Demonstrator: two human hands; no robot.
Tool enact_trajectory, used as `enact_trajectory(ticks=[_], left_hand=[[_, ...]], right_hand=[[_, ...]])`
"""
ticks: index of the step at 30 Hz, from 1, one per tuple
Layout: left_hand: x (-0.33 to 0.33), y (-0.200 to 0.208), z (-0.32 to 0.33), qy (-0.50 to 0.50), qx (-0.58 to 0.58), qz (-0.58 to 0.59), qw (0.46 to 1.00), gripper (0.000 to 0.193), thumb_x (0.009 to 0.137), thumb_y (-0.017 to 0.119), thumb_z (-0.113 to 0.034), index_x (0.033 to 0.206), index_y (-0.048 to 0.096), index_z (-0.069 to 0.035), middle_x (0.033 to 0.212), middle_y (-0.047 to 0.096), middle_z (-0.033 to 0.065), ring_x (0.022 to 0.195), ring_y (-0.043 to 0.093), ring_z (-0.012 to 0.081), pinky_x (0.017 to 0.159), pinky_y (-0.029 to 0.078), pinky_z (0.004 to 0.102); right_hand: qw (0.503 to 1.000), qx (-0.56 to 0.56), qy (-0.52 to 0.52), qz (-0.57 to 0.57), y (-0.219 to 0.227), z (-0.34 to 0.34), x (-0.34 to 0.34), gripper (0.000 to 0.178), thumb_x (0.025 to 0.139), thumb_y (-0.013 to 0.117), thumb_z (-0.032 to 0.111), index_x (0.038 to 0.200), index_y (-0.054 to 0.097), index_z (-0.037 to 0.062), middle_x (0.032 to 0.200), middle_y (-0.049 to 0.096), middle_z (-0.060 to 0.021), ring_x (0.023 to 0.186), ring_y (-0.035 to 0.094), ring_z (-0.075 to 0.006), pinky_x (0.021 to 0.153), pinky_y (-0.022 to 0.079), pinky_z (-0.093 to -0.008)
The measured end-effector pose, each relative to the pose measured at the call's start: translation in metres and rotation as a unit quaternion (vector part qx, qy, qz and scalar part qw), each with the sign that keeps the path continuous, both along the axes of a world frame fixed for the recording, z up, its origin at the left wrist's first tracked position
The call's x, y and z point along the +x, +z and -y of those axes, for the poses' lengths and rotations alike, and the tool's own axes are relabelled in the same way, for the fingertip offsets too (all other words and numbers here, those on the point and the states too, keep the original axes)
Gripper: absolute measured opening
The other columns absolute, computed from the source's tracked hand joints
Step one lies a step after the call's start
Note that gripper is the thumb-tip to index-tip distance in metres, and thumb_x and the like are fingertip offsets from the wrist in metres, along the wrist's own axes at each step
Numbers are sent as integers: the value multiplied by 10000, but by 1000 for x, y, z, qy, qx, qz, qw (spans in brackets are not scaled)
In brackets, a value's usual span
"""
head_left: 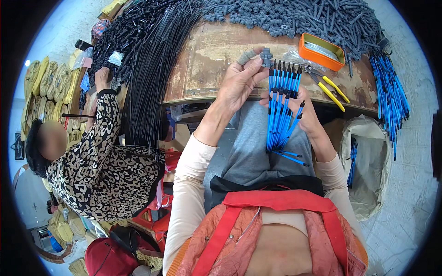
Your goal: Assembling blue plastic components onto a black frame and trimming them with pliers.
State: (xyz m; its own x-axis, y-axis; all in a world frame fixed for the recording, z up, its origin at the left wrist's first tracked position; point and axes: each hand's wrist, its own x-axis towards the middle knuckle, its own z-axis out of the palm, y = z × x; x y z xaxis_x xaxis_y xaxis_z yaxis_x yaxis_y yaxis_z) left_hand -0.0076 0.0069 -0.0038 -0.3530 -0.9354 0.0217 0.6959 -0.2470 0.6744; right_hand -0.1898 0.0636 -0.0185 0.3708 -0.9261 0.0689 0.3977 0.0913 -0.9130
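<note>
Head view: one left hand (238,82), thumb and forefinger pinching one grey ribbed connector (266,57) over the table (221,46); connector's long axis runs away from the wearer. One right hand (309,115), curled around one bundle of blue rods (278,119), too overlapped for me to count, spanning table edge and lap; long axis likewise away from the wearer, black tips toward the table, a few rods splaying right. Beyond, I log one orange tray (317,58), one pair of yellow-handled pliers (330,96), one heap of grey fittings (299,16).
</note>
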Motion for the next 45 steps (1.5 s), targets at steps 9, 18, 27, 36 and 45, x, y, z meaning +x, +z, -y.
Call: enact_trajectory(ticks=[9,18,27,36,45], left_hand=[[3,8,-16,30,1,61,998,350,961,562,-29,1301,511,37,1108,644,114,943,657,167,827,575,279],[-11,35,-36,137,-92,255,953,460,860,697,-13,1284,531,51,1133,654,142,975,652,160,820,545,279],[-11,31,-31,160,-104,238,952,466,822,743,-36,1238,559,67,1062,665,138,891,653,128,726,544,235],[-8,34,-26,115,-64,204,970,423,827,727,-19,1223,586,35,1001,681,98,872,680,151,715,576,273],[-9,43,-32,136,-151,334,920,412,833,732,-59,1219,614,25,1016,682,83,852,638,108,694,491,222]], right_hand=[[1000,6,0,-20,4,1,6,382,893,675,226,1160,592,-34,1027,688,-180,948,695,-296,846,569,-394],[1000,2,8,-24,-5,2,3,342,877,589,84,1195,590,-41,1068,678,-154,956,691,-245,879,551,-368],[999,-3,-7,-49,4,0,5,317,886,666,198,1107,609,-22,1008,689,-171,898,708,-278,798,584,-374],[933,-132,-229,-245,-1,-23,9,326,959,585,149,1241,537,-7,1076,651,-49,971,590,-85,883,464,-248],[949,-107,-193,-224,5,-24,-7,268,965,530,64,1215,579,-19,1063,657,-27,966,585,-67,864,470,-236]])
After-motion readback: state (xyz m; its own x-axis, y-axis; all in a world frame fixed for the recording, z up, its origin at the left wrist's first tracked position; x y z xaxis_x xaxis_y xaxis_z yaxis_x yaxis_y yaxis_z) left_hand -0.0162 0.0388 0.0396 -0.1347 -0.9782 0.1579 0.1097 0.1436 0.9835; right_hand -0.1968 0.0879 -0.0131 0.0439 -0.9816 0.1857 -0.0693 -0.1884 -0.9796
